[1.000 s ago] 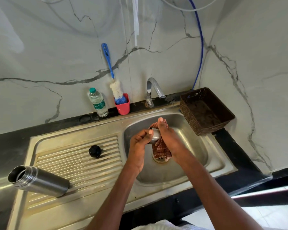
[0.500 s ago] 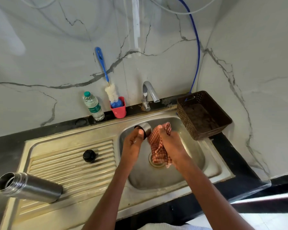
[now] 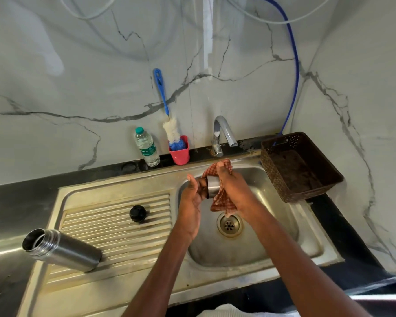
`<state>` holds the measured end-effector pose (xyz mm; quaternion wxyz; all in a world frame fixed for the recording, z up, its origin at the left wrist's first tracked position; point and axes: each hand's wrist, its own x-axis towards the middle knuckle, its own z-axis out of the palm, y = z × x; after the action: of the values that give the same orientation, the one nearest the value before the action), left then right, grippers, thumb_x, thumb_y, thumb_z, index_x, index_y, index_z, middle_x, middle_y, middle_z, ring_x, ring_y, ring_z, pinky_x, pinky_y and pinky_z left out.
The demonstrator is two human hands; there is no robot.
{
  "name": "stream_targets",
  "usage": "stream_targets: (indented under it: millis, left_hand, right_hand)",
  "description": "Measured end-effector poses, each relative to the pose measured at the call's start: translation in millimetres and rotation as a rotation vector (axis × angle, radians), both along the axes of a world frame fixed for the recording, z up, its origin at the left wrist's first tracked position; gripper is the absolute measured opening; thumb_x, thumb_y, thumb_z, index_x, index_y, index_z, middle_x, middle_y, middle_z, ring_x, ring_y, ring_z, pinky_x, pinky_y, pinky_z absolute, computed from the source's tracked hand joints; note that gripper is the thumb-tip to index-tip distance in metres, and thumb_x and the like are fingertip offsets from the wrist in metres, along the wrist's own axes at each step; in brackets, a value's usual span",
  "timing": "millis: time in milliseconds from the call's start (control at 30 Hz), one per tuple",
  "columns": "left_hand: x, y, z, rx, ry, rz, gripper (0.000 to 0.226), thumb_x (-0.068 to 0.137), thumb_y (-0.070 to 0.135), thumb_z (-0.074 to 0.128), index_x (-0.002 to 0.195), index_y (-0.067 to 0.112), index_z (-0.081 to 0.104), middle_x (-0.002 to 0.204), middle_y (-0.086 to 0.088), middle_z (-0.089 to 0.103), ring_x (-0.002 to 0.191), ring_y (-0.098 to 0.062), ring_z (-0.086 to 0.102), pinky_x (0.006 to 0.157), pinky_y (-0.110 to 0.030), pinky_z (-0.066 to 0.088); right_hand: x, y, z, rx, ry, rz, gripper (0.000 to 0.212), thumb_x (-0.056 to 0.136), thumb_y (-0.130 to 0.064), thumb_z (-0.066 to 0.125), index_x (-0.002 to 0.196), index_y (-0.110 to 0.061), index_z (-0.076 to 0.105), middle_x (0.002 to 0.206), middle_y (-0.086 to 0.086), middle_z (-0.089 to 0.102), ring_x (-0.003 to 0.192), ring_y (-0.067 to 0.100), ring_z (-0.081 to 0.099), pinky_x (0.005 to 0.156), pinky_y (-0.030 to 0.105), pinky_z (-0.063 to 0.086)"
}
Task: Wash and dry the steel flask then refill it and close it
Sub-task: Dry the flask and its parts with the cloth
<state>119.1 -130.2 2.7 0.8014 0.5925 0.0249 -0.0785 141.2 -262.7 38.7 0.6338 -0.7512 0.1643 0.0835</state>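
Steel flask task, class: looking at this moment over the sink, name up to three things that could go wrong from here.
1. The steel flask lies open on its side on the ribbed drainboard; it might roll.
2. The left hand holds the steel cup while the right hand wipes it with the checked cloth; a slip could drop it into the sink basin.
3. The black stopper sits loose and could be knocked.

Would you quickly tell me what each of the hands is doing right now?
Left hand: closed around the steel cup lid, holding it over the sink.
Right hand: gripping the checkered cloth against the cup lid.
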Motion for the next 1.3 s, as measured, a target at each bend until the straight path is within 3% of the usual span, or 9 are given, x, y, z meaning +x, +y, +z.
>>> stream_targets:
  millis: [100, 200, 367, 600, 800, 867, 1000, 1133, 1300]
  left_hand:
    - [5, 0, 10, -0.027, 0.035, 0.041, 0.083, 0.080, 0.087, 0.060, 0.114, 0.013, 0.076, 0.119, -0.018, 0.074, 0.119, -0.032, 0.067, 0.109, -0.048, 0.047]
    - [6, 4, 13, -0.094, 0.038, -0.005, 0.096, 0.089, 0.081, 0.056, 0.144, 0.003, 0.058, 0.145, -0.025, 0.059, 0.142, -0.037, 0.052, 0.124, -0.057, 0.030]
    - [-14, -2, 11, -0.001, -0.030, -0.077, 0.099, 0.083, 0.085, 0.056, 0.140, 0.004, 0.059, 0.139, -0.016, 0.066, 0.137, -0.027, 0.057, 0.113, -0.037, 0.046]
    - [-9, 0, 19, 0.093, -0.051, -0.054, 0.078, 0.083, 0.088, 0.050, 0.121, 0.023, 0.070, 0.123, -0.007, 0.073, 0.120, -0.023, 0.067, 0.099, -0.037, 0.054]
    - [5, 5, 8, 0.264, -0.134, -0.025, 0.089, 0.093, 0.085, 0.035, 0.119, 0.006, 0.068, 0.117, -0.020, 0.072, 0.116, -0.032, 0.068, 0.104, -0.063, 0.050]
    - [6, 5, 8, 0.287, -0.105, -0.040, 0.095, 0.091, 0.089, 0.031, 0.115, 0.005, 0.068, 0.118, -0.022, 0.070, 0.117, -0.035, 0.066, 0.108, -0.062, 0.046]
    - [-2, 0, 24, 0.120, -0.011, -0.120, 0.080, 0.090, 0.080, 0.029, 0.129, 0.024, 0.069, 0.134, -0.002, 0.071, 0.132, -0.018, 0.061, 0.116, -0.040, 0.039]
    - [-2, 2, 27, 0.079, -0.040, -0.150, 0.084, 0.093, 0.075, 0.024, 0.136, 0.016, 0.064, 0.135, -0.004, 0.070, 0.133, -0.017, 0.061, 0.114, -0.034, 0.042]
    - [-7, 7, 26, -0.046, -0.055, -0.206, 0.095, 0.087, 0.087, 0.042, 0.127, 0.003, 0.065, 0.111, -0.010, 0.072, 0.122, -0.021, 0.062, 0.117, -0.044, 0.041]
  right_hand:
    - [-18, 19, -5, -0.273, -0.295, 0.048, 0.038, 0.109, -0.045, 0.041, 0.131, -0.023, 0.064, 0.123, -0.003, 0.069, 0.110, 0.012, 0.068, 0.081, 0.035, 0.063]
    - [-27, 32, -20, -0.759, -0.547, 0.245, 0.048, 0.104, -0.044, 0.034, 0.146, -0.028, 0.050, 0.153, -0.007, 0.049, 0.148, 0.019, 0.035, 0.121, 0.041, 0.035]
    - [-2, 11, 0, -0.514, -0.226, 0.153, 0.052, 0.104, -0.066, 0.032, 0.095, -0.024, 0.063, 0.088, -0.001, 0.070, 0.080, 0.020, 0.070, 0.078, 0.047, 0.062]
    - [-11, 18, -3, 0.443, 0.212, -0.234, 0.049, 0.102, -0.063, 0.045, 0.120, -0.021, 0.063, 0.105, 0.014, 0.075, 0.093, 0.035, 0.075, 0.074, 0.058, 0.062]
    - [-34, 37, -17, -0.044, -0.272, -0.248, 0.039, 0.108, -0.045, 0.043, 0.130, -0.017, 0.060, 0.086, 0.007, 0.071, 0.060, 0.015, 0.071, 0.046, 0.029, 0.056]
    - [-37, 33, -24, -0.204, -0.372, -0.209, 0.039, 0.108, -0.045, 0.044, 0.139, -0.024, 0.056, 0.092, -0.009, 0.069, 0.069, 0.011, 0.072, 0.056, 0.035, 0.062]
    - [-35, 27, -34, -0.451, -0.541, -0.148, 0.046, 0.107, -0.016, 0.051, 0.151, -0.026, 0.046, 0.148, -0.008, 0.057, 0.131, 0.010, 0.059, 0.103, 0.034, 0.055]
    - [-30, 19, -27, -0.617, -0.688, -0.006, 0.038, 0.104, -0.013, 0.055, 0.141, -0.017, 0.058, 0.146, -0.001, 0.058, 0.142, 0.015, 0.048, 0.114, 0.036, 0.046]
    - [-21, 25, 9, -0.363, -0.385, -0.077, 0.031, 0.106, -0.045, 0.047, 0.100, -0.021, 0.064, 0.088, -0.002, 0.070, 0.081, 0.015, 0.068, 0.073, 0.047, 0.060]
